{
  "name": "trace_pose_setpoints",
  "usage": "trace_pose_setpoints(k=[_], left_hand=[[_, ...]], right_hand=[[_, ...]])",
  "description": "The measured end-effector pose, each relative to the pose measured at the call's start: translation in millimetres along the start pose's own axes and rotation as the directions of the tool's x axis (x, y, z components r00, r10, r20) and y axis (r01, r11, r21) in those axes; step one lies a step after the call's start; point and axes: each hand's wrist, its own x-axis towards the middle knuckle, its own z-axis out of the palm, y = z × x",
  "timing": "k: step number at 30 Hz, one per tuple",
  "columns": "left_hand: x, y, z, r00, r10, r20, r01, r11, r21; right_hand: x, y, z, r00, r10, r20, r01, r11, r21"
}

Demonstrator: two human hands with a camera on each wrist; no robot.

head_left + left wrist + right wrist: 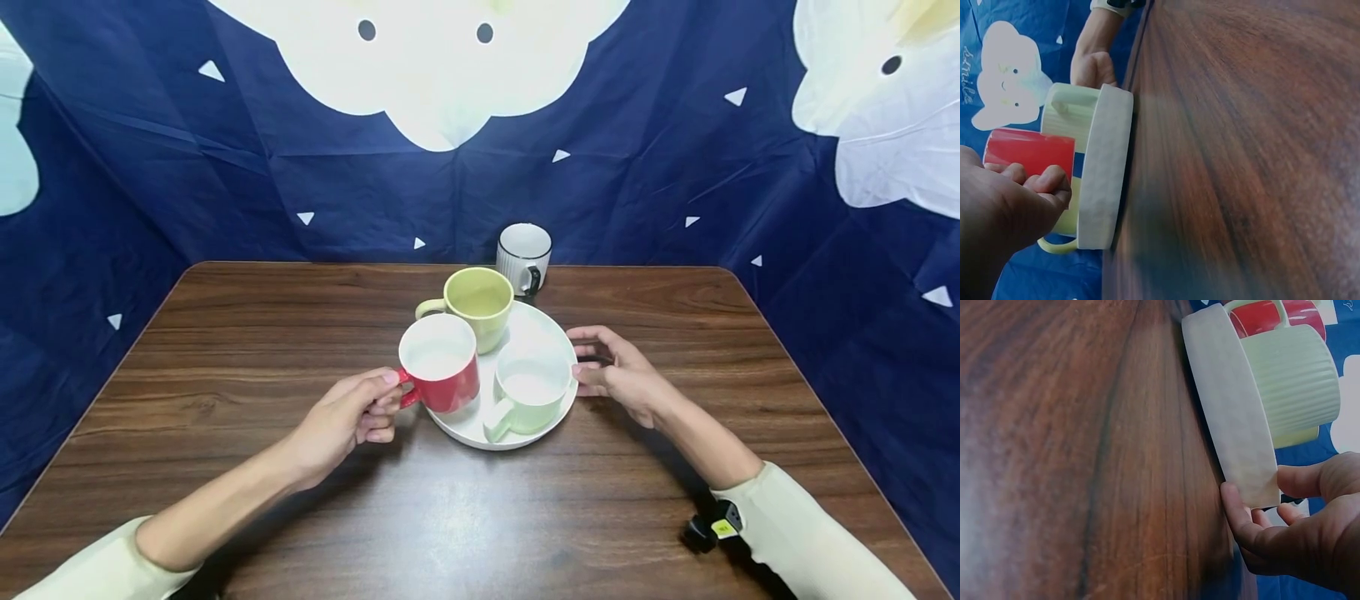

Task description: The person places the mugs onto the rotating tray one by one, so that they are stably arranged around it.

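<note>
My left hand [337, 429] pinches the handle of a red mug [452, 393] with a white inside, at the left side of a round white tray [480, 437]. Also on the tray are a pale green ribbed mug [1291, 378], its handle turned toward me, and a yellow-green mug [489, 327] farther back. My right hand [630, 379] holds the tray's right edge. In the right wrist view, its thumb [1300, 480] is at the rim and the other fingers curl around the outer wall. The left wrist view shows the red mug [1032, 150] upright, its base partly hidden by my fingers.
Behind the tray, a white ribbed mug [516, 268] with a black rim and handle stands near the far edge of the wooden table [262, 333]. A dark blue cloth [337, 183] with white cloud shapes hangs around the back and sides.
</note>
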Motion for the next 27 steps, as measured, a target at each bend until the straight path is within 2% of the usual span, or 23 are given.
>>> trace_pose_setpoints(k=[6, 15, 27], left_hand=[[-1.2, -0.9, 2.1, 0.999, -0.031, -0.010, 0.031, 0.999, 0.014], [0.1, -1.2, 4.3, 0.999, -0.045, 0.005, 0.045, 0.998, 0.039], [1.0, -0.4, 10.8, 0.998, -0.056, 0.013, 0.056, 0.998, 0.013]], right_hand=[[3.5, -0.6, -0.8, 1.000, 0.004, 0.007, -0.004, 1.000, -0.006], [11.4, 0.1, -2.8, 1.000, -0.009, 0.005, 0.009, 1.000, -0.009], [20.4, -2.9, -4.6, 1.000, 0.005, -0.005, -0.005, 0.999, -0.035]])
